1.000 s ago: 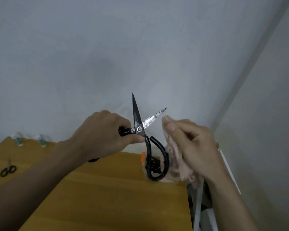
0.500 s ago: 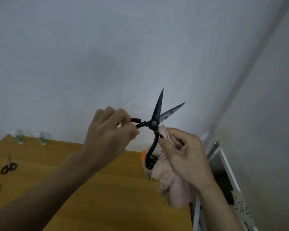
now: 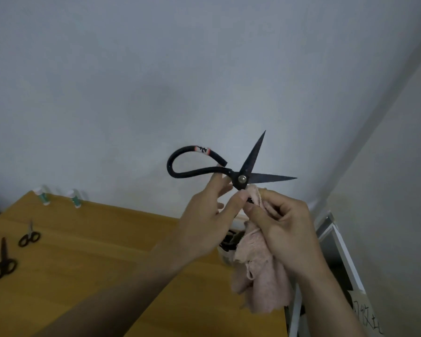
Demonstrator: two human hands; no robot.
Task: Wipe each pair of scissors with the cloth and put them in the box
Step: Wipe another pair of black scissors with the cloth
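Just above the fingertips of both hands, the big black scissors (image 3: 238,175) are held up, blades splayed open, one pointing up, one right, handle loop left. The pivot is pinched by the left hand (image 3: 204,223); the pink cloth (image 3: 260,271) is gripped under it by the right hand (image 3: 284,229).

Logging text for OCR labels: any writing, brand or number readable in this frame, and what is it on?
Scissors handle band: dark marks on white and red, too blurred to read.
Paper sign, lower right: handwritten characters, cut off and blurred, not readable.
Two bottles at the table's far edge: green labels, too small to read.
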